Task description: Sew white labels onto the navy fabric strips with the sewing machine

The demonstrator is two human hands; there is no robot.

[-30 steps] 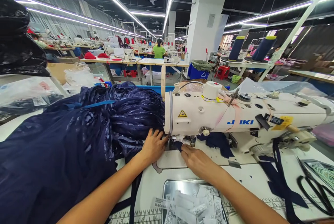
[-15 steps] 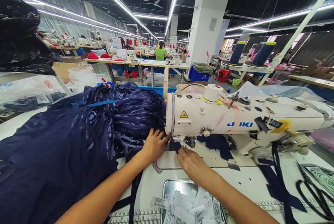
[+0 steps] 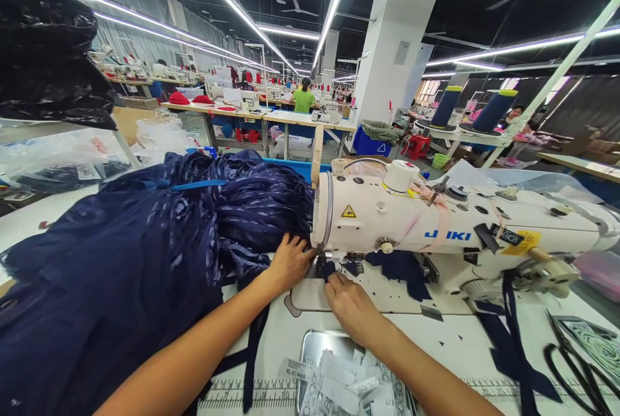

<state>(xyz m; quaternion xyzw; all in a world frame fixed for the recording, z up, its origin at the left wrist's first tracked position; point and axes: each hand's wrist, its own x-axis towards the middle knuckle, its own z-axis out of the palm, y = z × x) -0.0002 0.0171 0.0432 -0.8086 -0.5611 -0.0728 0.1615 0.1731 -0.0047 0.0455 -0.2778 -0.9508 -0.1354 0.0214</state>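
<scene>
Left hand (image 3: 290, 263) lay half open beside machine (image 3: 368, 219); hold unclear. Right hand (image 3: 349, 300) was curled at cloth (image 3: 328, 270) under machine's left end; pinch hidden. Fingers so close risked getting caught; weight of pile (image 3: 261, 199) could have skewed cloth.

Beyond the right hand (image 3: 349, 303) stands a square white pillar (image 3: 407, 22); high above that hand, white tube lights (image 3: 334, 9) line the black ceiling (image 3: 465, 2).

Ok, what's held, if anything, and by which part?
Right hand: fingertips at the near end of the navy cloth below the machine; pinched or pressed, can't tell. Left hand: by the pile, any hold hidden.
</scene>
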